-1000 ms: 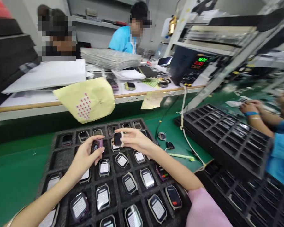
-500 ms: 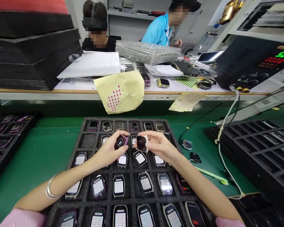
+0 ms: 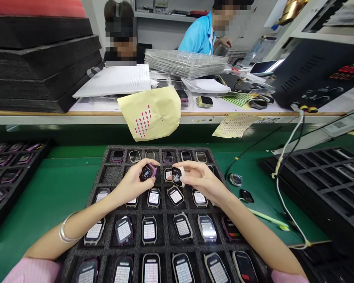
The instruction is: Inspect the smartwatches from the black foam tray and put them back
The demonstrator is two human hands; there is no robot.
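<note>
My left hand [image 3: 135,181] is closed around a purple smartwatch case [image 3: 148,172] without a strap; its dark screen shows a small lit picture. In my right hand [image 3: 205,179] a white smartwatch case [image 3: 177,175] is pinched between thumb and fingers, its screen lit with a picture as well. Both are held above a black foam tray [image 3: 109,175] divided into compartments. Several watch cases lie in the tray, many with white grid-like screens, such as one silver watch [image 3: 149,230]. The hands hide part of the second and third rows.
Another tray of purple watches [image 3: 10,175] is at the left, and stacked trays [image 3: 321,184] stand at the right. A cable [image 3: 279,188], a green pen-like stick [image 3: 267,218] and a small black watch [image 3: 246,195] lie beside the tray. Behind, a shelf holds a power supply [image 3: 315,74]; two people are beyond.
The white watch's screen has gone from dark to lit. My left hand has shifted slightly left with the purple watch. The view has moved a little.
</note>
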